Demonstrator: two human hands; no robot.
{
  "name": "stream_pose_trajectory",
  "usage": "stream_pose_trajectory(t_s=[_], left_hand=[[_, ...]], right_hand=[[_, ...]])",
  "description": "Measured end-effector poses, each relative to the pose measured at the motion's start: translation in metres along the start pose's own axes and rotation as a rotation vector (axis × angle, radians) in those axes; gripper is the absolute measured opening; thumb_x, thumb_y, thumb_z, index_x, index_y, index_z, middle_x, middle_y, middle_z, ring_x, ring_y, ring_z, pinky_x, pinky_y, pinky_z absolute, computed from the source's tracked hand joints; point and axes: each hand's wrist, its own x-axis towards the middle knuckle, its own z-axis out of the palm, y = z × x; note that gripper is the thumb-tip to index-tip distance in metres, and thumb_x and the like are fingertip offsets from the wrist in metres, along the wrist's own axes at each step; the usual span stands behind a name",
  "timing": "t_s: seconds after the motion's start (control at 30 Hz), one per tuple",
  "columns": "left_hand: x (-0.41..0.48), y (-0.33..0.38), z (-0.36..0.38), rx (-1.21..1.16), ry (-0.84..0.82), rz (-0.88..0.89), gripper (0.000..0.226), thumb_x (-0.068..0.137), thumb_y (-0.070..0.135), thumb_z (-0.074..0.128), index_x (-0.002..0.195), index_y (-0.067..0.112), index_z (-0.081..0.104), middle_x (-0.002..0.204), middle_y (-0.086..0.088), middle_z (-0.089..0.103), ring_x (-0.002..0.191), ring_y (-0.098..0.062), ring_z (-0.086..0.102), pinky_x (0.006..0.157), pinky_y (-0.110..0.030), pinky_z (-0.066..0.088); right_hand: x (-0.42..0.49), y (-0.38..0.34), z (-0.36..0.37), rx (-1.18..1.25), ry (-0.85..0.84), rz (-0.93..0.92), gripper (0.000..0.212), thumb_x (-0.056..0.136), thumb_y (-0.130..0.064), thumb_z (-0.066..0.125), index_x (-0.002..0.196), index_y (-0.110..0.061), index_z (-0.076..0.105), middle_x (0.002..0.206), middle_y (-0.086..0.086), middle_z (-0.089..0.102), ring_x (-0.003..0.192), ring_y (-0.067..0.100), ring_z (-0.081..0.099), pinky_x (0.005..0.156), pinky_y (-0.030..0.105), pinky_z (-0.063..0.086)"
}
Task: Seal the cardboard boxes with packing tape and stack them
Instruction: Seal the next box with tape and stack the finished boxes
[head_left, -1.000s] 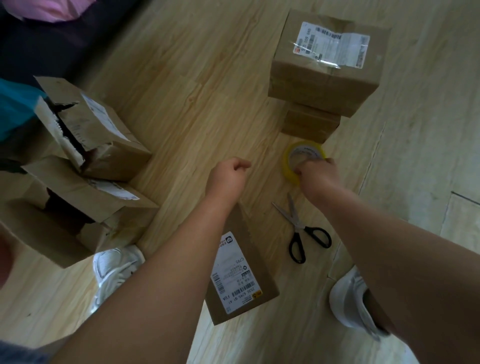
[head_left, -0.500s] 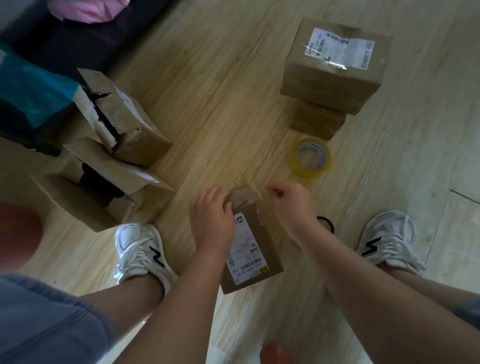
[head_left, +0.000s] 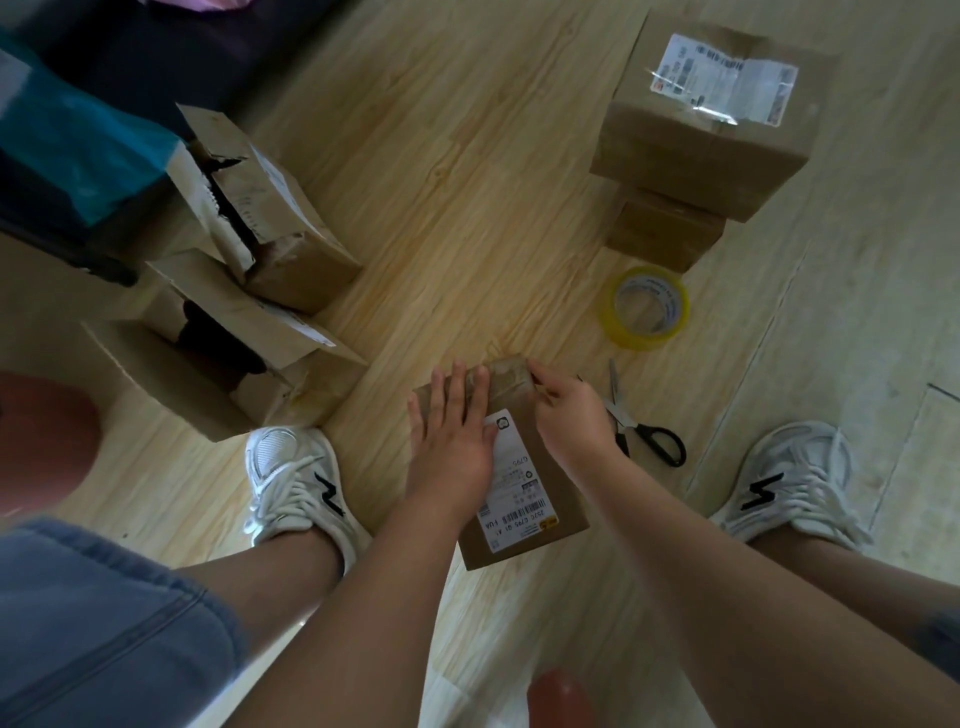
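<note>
A small flat cardboard box (head_left: 540, 499) with a white shipping label lies on the wooden floor between my feet. My left hand (head_left: 454, 431) presses flat on its top with straight fingers, reaching the far end. My right hand (head_left: 569, 415) pinches the box's far right edge, fingers curled. A roll of yellowish packing tape (head_left: 649, 306) lies on the floor beyond the box. Two sealed boxes (head_left: 696, 140) stand stacked at the far right, the larger on top.
Black-handled scissors (head_left: 644, 431) lie right of my right hand. Two open, torn cardboard boxes (head_left: 270, 244) sit to the left. My white sneakers (head_left: 296, 478) flank the box. A dark sofa with a teal bag (head_left: 78, 140) fills the upper left.
My right hand left the tape roll and came back to the small box. My left hand came down flat on the box top. The camera dropped lower over the box.
</note>
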Motion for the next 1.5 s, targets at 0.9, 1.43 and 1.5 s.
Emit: stream_pose_trajectory(t_s=[0.9, 1.43, 1.5], left_hand=[[0.029, -0.002, -0.015, -1.16, 0.228, -0.538, 0.037, 0.106, 0.034, 0.04, 0.134, 0.018, 0.059, 0.107, 0.0, 0.07, 0.093, -0.015, 0.066, 0.081, -0.033, 0.053], [0.015, -0.02, -0.05, -0.843, 0.101, -0.463, 0.04, 0.1, 0.018, 0.052, 0.14, 0.02, 0.05, 0.126, -0.003, 0.06, 0.098, -0.024, 0.064, 0.089, -0.039, 0.054], [0.007, -0.021, -0.048, -0.927, 0.136, -0.532, 0.039, 0.094, 0.024, 0.064, 0.132, 0.019, 0.055, 0.122, -0.002, 0.061, 0.093, -0.023, 0.064, 0.088, -0.039, 0.055]], right_hand=[[0.019, -0.007, 0.003, 0.179, 0.11, 0.184, 0.04, 0.101, -0.029, 0.053, 0.141, -0.024, 0.056, 0.085, -0.011, 0.068, 0.059, 0.004, 0.055, 0.054, 0.027, 0.045], [-0.05, 0.033, -0.021, 0.091, -0.157, 0.553, 0.061, 0.091, -0.058, 0.062, 0.119, -0.004, 0.058, 0.102, 0.009, 0.067, 0.079, 0.027, 0.073, 0.063, 0.037, 0.063], [-0.053, 0.031, -0.022, 0.082, -0.137, 0.512, 0.045, 0.092, -0.043, 0.069, 0.113, -0.003, 0.064, 0.099, 0.012, 0.069, 0.083, 0.027, 0.073, 0.071, 0.04, 0.064]])
